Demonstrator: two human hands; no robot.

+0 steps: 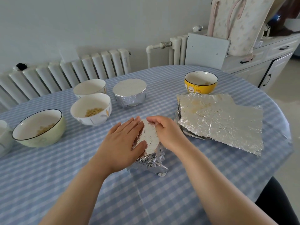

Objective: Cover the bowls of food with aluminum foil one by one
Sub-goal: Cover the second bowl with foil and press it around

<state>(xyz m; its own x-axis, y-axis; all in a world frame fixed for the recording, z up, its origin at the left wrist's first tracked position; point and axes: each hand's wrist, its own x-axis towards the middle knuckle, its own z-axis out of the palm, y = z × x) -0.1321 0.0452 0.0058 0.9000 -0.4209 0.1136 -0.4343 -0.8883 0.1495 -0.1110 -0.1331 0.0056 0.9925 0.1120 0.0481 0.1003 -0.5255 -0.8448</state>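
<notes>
Both hands, left hand (125, 140) & right hand (164, 130), press foil (150, 137) round bowl rim.

The bowl under the foil (150, 138) at the frame's centre is fully hidden, so its colour and contents cannot be told. The left hand (123, 142) covers the foil's left side, and the right hand (164, 130) hides its right edge. At the left edge of the frame a pale bowl (4, 137) is cut off. The yellow bowl (201, 82) in the upper right has its foot hidden behind the stack of foil sheets (224, 120), and its contents are too faint to name. The worktop (48, 184) runs off the bottom edge.
</notes>
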